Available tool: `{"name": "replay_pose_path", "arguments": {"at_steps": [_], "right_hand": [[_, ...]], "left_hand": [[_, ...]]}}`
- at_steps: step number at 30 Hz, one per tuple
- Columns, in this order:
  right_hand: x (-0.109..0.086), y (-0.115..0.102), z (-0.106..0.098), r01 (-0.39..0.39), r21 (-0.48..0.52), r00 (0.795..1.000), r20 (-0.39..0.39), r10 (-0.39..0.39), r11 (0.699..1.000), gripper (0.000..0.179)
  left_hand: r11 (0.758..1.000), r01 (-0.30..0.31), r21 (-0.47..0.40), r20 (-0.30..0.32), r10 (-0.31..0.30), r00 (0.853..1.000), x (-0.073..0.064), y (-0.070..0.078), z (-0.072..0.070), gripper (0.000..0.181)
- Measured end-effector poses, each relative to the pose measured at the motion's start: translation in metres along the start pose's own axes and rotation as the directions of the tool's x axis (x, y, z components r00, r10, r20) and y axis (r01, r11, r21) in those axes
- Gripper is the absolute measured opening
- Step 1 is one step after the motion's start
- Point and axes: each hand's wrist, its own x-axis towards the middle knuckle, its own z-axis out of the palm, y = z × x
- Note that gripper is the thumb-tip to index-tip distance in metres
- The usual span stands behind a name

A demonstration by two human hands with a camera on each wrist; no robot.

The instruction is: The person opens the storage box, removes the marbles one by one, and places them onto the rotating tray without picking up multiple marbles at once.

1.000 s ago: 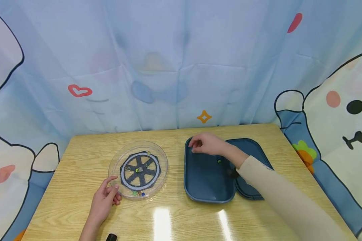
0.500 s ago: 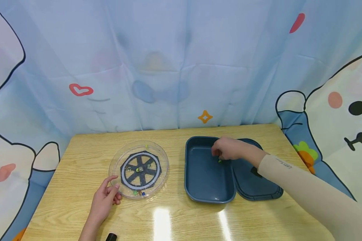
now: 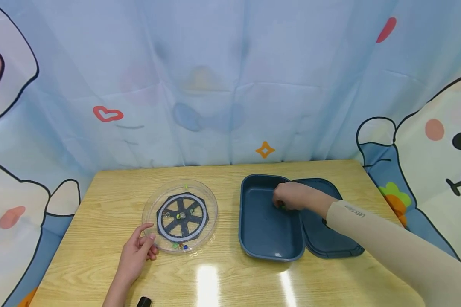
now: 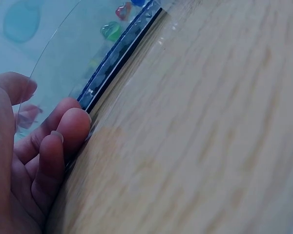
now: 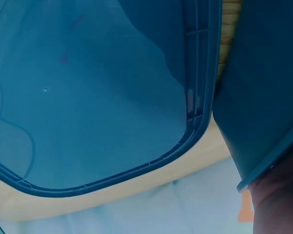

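A clear round dish [image 3: 211,226] with a dark six-spoked wheel pattern [image 3: 182,216] stands at the left of the wooden table. My left hand [image 3: 136,251] holds its near-left rim, with a finger over the edge. Low in the dish are a green marble [image 4: 110,31], a red one [image 4: 123,10] and a blue one [image 3: 185,247]. On the right, my right hand [image 3: 290,196] reaches down into a dark blue tray [image 3: 269,238]. Its curled fingers pinch a small green marble [image 3: 283,207], mostly covered by them. In the right wrist view only part of this hand shows.
A dark blue lid [image 3: 334,245] lies right of the tray under my right forearm, its raised rim filling much of the right wrist view. A small black object [image 3: 144,302] is at the front edge. A printed curtain [image 3: 207,85] hangs behind the table.
My right hand has moved from above the tray's far-left corner to its right side and lowered onto the green marble. My left hand stays on the dish. The head view has shifted slightly.
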Motion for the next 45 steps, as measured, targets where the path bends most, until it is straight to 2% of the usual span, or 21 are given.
{"name": "replay_pose_path", "arguments": {"at_steps": [5, 11, 16, 23, 28, 33, 38, 40, 45], "right_hand": [[-0.002, 0.000, 0.001, 0.014, 0.024, 0.999, -0.036, -0.014, 1.000, 0.032], [-0.005, -0.001, -0.001, 0.021, 0.146, 0.997, -0.080, -0.009, 0.989, 0.017], [-0.010, -0.007, -0.006, 0.035, 0.221, 0.989, -0.146, -0.002, 0.975, 0.015], [-0.014, -0.022, -0.015, 0.109, 0.299, 0.966, -0.257, -0.030, 0.948, 0.015], [-0.010, -0.037, -0.023, 0.159, 0.374, 0.936, -0.351, -0.019, 0.914, 0.015], [-0.002, -0.055, -0.032, 0.154, 0.482, 0.914, -0.401, 0.061, 0.863, 0.017], [0.015, -0.073, -0.037, 0.154, 0.571, 0.916, -0.388, 0.099, 0.806, 0.016], [0.025, -0.080, -0.039, 0.165, 0.584, 0.921, -0.380, 0.088, 0.795, 0.016], [0.050, -0.098, -0.038, 0.214, 0.571, 0.915, -0.400, 0.041, 0.793, 0.015]], "left_hand": [[1.000, -0.006, 0.014, -0.006, 0.006, 1.000, 0.001, 0.001, 0.000, 0.035], [1.000, 0.016, 0.020, -0.009, -0.016, 1.000, 0.001, -0.001, 0.000, 0.035], [1.000, 0.021, 0.022, -0.010, -0.021, 1.000, 0.000, -0.002, 0.001, 0.035], [0.999, 0.032, 0.022, -0.011, -0.032, 0.999, 0.000, -0.003, 0.001, 0.034], [0.999, 0.045, 0.012, -0.003, -0.045, 0.999, -0.002, -0.002, 0.001, 0.035], [0.998, 0.054, 0.012, -0.001, -0.053, 0.999, -0.002, 0.001, 0.000, 0.035], [0.999, 0.048, 0.014, 0.002, -0.048, 0.999, -0.002, 0.001, -0.001, 0.035], [0.999, 0.046, 0.016, -0.001, -0.046, 0.999, -0.002, 0.000, -0.001, 0.034], [0.999, 0.036, 0.011, -0.004, -0.036, 0.999, -0.001, 0.000, 0.000, 0.034]]}}
